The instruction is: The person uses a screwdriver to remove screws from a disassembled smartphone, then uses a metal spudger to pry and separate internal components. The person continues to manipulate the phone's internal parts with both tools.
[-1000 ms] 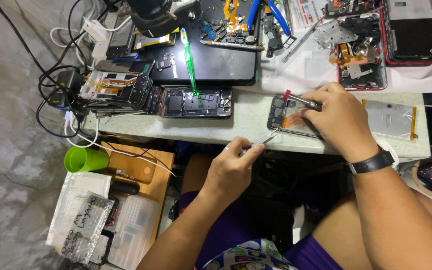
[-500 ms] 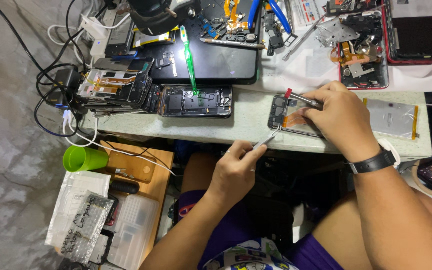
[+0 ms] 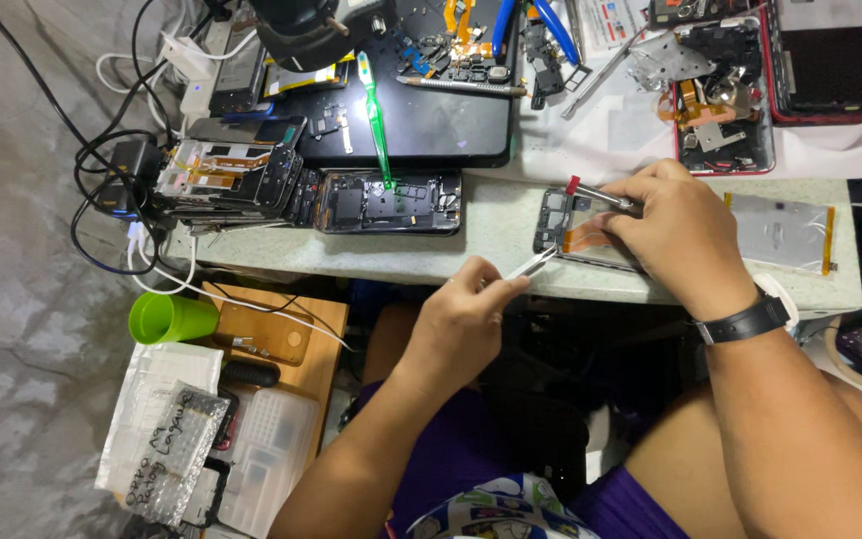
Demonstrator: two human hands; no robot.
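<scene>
- Tweezers point(image 3: 534, 264) in my left hand point(image 3: 461, 314): thin steel, light, springy. Fingers pinched narrow around the shank, tips aimed up-right at the near edge of the opened phone point(image 3: 581, 225).
- Opened phone lies flat on the counter point(image 3: 431, 255), at its front edge, between my two hands. Judged light and stiff as a frame, but fragile inside: bare board and an orange flex ribbon that would crease or tear. Best held by the outer frame edges, never by the ribbon.
- Tweezer tips just touch or sit just beside the phone's lower left corner; cannot tell which.
- Right hand point(image 3: 675, 235) rests over the phone's right half, fingers closed on a slim red-tipped tool point(image 3: 596, 193) laid across the top edge.
- Silver battery pouch point(image 3: 780, 232) lies further right, apart from both hands.
</scene>
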